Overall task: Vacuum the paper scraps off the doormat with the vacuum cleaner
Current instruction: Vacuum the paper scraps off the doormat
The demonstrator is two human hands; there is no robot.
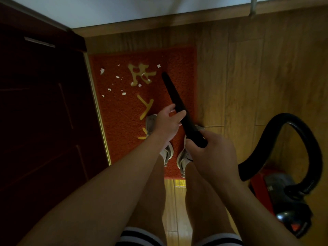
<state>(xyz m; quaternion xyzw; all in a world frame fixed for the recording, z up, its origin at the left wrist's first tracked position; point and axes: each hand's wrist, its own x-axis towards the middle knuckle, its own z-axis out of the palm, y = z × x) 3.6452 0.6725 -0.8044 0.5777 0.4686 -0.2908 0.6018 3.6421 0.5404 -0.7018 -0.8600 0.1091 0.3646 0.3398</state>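
A red doormat (124,110) with yellow characters lies on the wooden floor beside a dark door. Several white paper scraps (113,82) are scattered over its far left part, with one more scrap (158,66) near the far middle. I hold a black vacuum nozzle (174,96) slanting down over the mat, its tip near the far right of the mat. My left hand (168,121) grips the nozzle at its middle. My right hand (211,153) is closed on its near end. My feet in pale shoes stand on the mat's near part.
A red and black vacuum cleaner body (276,196) sits on the floor at the right, its black hose (301,139) arching up from it toward my right hand. A dark wooden door (44,103) fills the left. A wooden skirting and white wall (142,11) run along the far side.
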